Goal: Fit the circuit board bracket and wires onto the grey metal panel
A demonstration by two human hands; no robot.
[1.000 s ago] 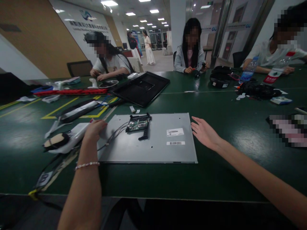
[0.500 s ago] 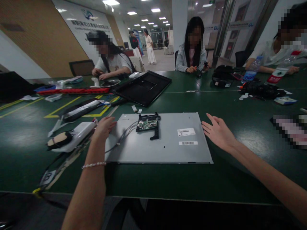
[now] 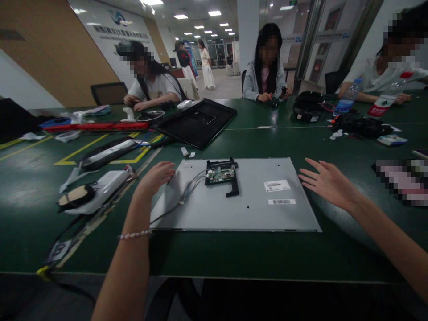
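A flat grey display panel (image 3: 214,218) lies on the green table, its metal back facing up. A black frame with a green circuit board (image 3: 220,174) rests on it near the far edge. Thin grey cables (image 3: 187,192) run from the board toward the panel's left edge. My left hand (image 3: 156,178) is open at the left edge, fingers stretched out; whether they touch it I cannot tell. By the right edge is my right hand (image 3: 326,182), open with fingers spread, its fingertips very close to the panel. Two white labels sit on the panel's right part, one a barcode label (image 3: 281,202).
Behind the panel lies a black monitor shell (image 3: 200,122). To the left are a white-and-black device (image 3: 95,191) and a long black-and-white part (image 3: 110,154). Bottles (image 3: 347,98) and a black bundle (image 3: 363,127) stand at the right. Several people sit across the table.
The panel, with its board and cables, has shifted to the right on the table. Both my hands have moved right along with it, staying open.
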